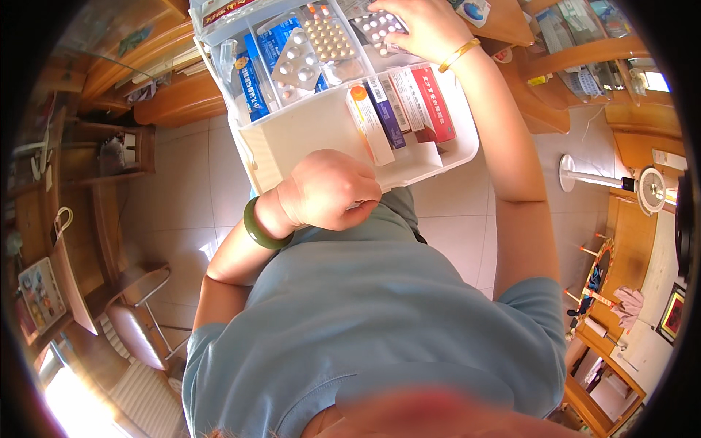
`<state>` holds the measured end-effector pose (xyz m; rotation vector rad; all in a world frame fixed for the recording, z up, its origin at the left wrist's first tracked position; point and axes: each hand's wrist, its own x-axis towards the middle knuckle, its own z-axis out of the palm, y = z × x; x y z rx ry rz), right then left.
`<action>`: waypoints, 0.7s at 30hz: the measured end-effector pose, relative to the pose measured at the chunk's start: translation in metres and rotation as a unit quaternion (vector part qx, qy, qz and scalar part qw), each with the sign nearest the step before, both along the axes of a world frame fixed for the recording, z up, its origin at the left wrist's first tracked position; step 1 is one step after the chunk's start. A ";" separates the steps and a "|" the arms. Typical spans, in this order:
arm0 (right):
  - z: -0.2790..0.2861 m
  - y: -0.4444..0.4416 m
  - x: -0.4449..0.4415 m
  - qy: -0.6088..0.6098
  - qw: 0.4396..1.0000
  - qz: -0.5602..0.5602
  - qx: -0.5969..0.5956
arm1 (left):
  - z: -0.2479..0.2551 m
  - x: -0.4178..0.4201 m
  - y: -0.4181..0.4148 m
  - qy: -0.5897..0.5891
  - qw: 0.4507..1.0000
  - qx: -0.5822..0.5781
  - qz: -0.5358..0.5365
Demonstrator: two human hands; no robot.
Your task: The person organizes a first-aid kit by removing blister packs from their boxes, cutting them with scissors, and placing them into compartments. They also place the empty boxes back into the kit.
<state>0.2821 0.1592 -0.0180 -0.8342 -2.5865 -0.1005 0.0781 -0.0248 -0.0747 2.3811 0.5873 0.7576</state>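
A white plastic medicine box point(290, 148) with a divided upper tray stands before me. My right hand point(424, 27) is at the tray's top right compartment, its thumb and fingers around a blister pack of white tablets point(378, 26). My left hand point(334, 189), curled, is over the box's near edge; a small pale bit shows inside its fist, too hidden to name. The tray holds a blister pack of large round pills point(297, 60), one of small yellowish tablets point(329, 39) and a blue medicine packet point(251, 90). An orange-and-white carton point(369, 126), a purple carton point(390, 117) and a red carton point(435, 104) stand in the lower part.
Wooden shelving point(591, 52) with packets is at the upper right, beside a wooden table corner point(509, 27). A white fan point(650, 189) stands at the right. A chair point(137, 334) is at the lower left, near wooden shelves point(98, 180).
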 end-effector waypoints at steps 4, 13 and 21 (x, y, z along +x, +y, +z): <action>0.008 -0.005 -0.015 0.086 0.988 0.079 -0.105 | -0.001 0.000 -0.001 -0.004 1.000 0.004 0.007; -0.013 -0.016 -0.063 0.017 0.999 0.045 0.004 | -0.001 -0.001 0.000 -0.009 1.000 0.008 0.011; 0.027 -0.032 -0.011 0.154 0.970 -0.048 0.184 | -0.003 -0.001 -0.002 -0.008 1.000 0.005 0.008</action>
